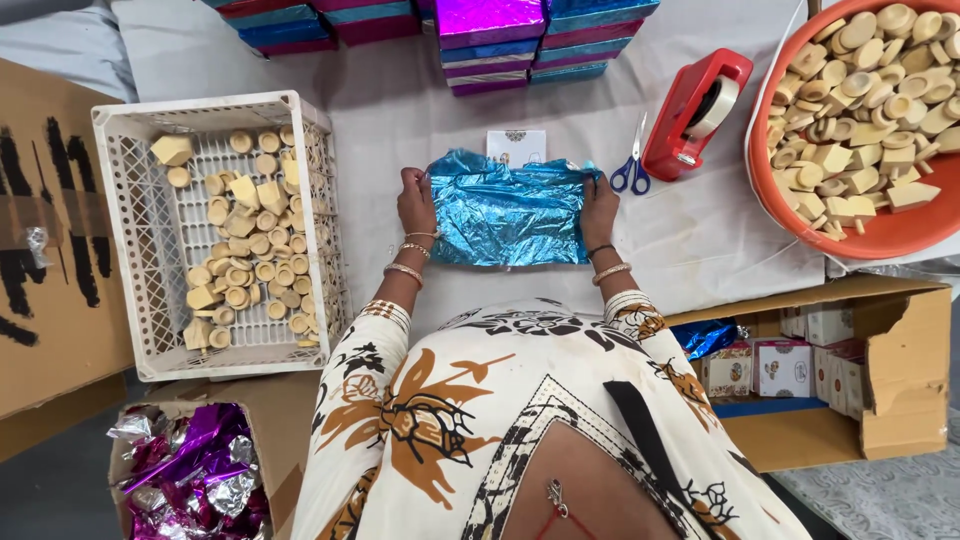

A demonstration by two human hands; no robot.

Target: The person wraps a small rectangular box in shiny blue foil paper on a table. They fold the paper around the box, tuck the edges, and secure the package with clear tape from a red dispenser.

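Observation:
A crinkled sheet of shiny blue foil wrapping paper (508,210) lies on the white cloth-covered surface (420,110) in front of me, folded over something hidden beneath it. My left hand (415,205) grips the foil's left edge. My right hand (599,208) grips its right edge. Both wrists wear bangles. A small white printed box (516,146) peeks out just beyond the foil's far edge.
A white plastic crate (150,230) of tan soap pieces stands at left. An orange basin (870,235) of similar pieces is at right, with a red tape dispenser (695,110) and blue-handled scissors (632,165). Wrapped foil boxes (490,40) are stacked behind. Cardboard boxes (900,370) sit near me.

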